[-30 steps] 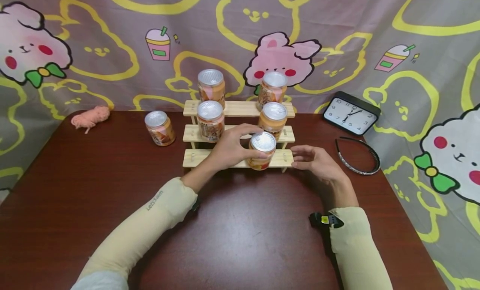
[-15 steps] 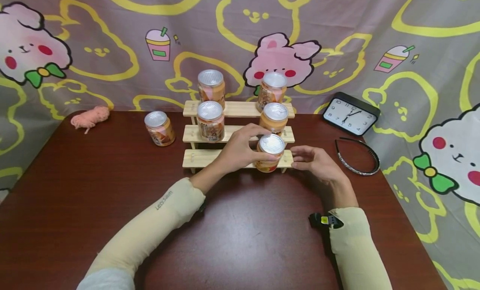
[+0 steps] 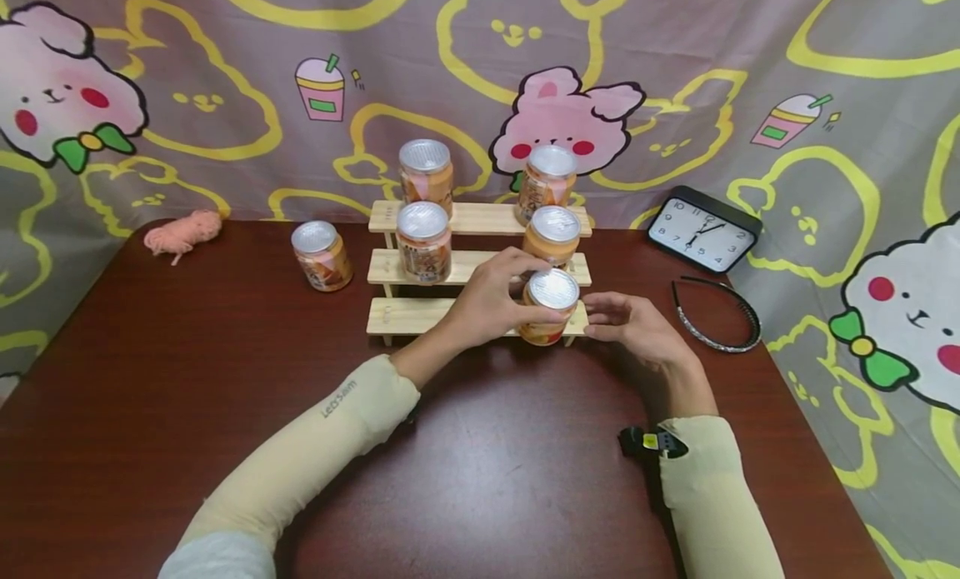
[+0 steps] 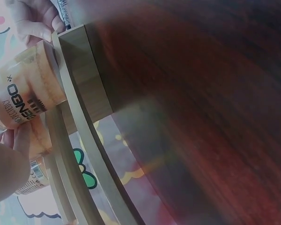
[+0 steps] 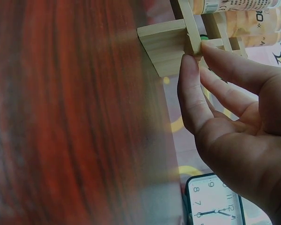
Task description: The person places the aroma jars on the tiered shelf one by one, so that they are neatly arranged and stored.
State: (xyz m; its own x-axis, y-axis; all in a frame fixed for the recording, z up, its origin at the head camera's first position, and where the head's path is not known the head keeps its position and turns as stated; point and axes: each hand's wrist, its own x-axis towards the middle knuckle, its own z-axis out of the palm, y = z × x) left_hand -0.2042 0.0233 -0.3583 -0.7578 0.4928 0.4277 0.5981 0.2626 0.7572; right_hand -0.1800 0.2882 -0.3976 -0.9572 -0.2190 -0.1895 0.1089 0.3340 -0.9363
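Observation:
My left hand grips a clear jar of orange fruit with a silver lid, thumb on its near side. The jar stands upright on the lowest step of a three-step wooden display rack, towards the right end; the left wrist view shows its base at the plank. With thumb and finger, my right hand pinches the right end of that lowest plank, as the right wrist view shows. On the middle step are two like jars, left and right. Two more, left and right, stand on the top step.
Another jar stands on the table left of the rack. A pink yarn bundle lies at the far left. To the right are a black-framed clock and a headband. A patterned cloth hangs behind the table.
My left hand has moved the jar to the right along the lowest step, towards its right end. My right hand stays at the plank's end.

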